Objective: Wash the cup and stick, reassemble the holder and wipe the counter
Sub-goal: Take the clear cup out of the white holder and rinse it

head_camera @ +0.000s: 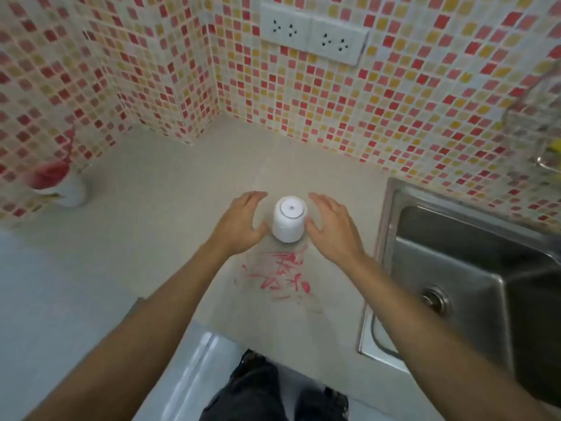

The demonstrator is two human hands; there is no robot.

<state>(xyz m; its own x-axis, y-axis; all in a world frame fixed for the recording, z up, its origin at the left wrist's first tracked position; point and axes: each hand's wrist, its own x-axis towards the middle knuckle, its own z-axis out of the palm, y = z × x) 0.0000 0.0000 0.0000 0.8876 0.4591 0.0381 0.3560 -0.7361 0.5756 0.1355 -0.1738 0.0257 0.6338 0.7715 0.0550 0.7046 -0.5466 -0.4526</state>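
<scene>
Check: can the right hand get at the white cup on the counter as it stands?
Probably yes. The right hand is open right beside the white cup, nothing between them; the left hand flanks the other side, leaving that side free.

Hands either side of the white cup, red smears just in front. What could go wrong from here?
1. The left hand and right hand flank the white cup with open fingers; a loose grip could tip it.
2. Wrists may drag through the red smears and spread them.
3. The sink edge is close on the right; a knocked cup might roll in.
</scene>
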